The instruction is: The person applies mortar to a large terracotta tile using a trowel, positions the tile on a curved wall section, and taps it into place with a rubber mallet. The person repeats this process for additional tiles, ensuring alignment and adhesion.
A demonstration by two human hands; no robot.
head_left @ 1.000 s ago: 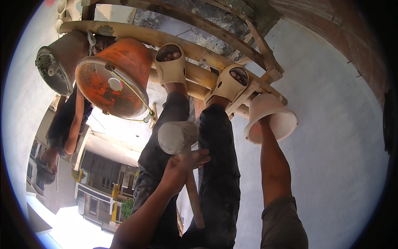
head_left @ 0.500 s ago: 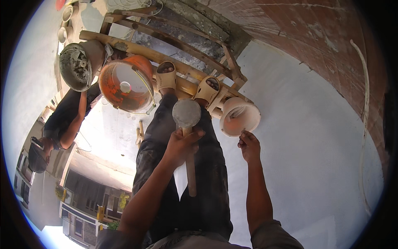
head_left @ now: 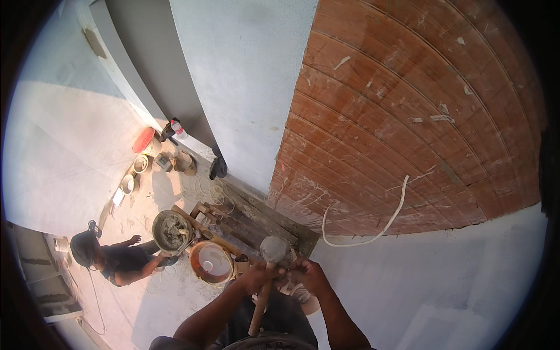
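My left hand [head_left: 255, 279] is wrapped round the wooden handle of a tool [head_left: 273, 249] with a round grey head. The head points away from me, and its exact kind I cannot tell. Close by on its right, my right hand [head_left: 309, 276] has its fingers pinched together near the tool's head; what they hold, if anything, is too small to make out. Beyond my left hand stands an orange bucket [head_left: 194, 263] with a pale inside. A pale bucket [head_left: 311, 304] shows partly from behind my right hand.
At the left, a co-worker [head_left: 119, 265] in dark clothes has a hand at a bucket of grey mortar [head_left: 156, 224]. Wooden planks [head_left: 224, 233] lie ahead. A white cable [head_left: 392, 219] hangs from the red brick wall [head_left: 385, 128]. Several pails [head_left: 128, 185] line the far left.
My view has tipped up toward the brick wall. My right hand has come from beside the pale bucket to beside the tool's head. The left hand keeps its hold on the handle.
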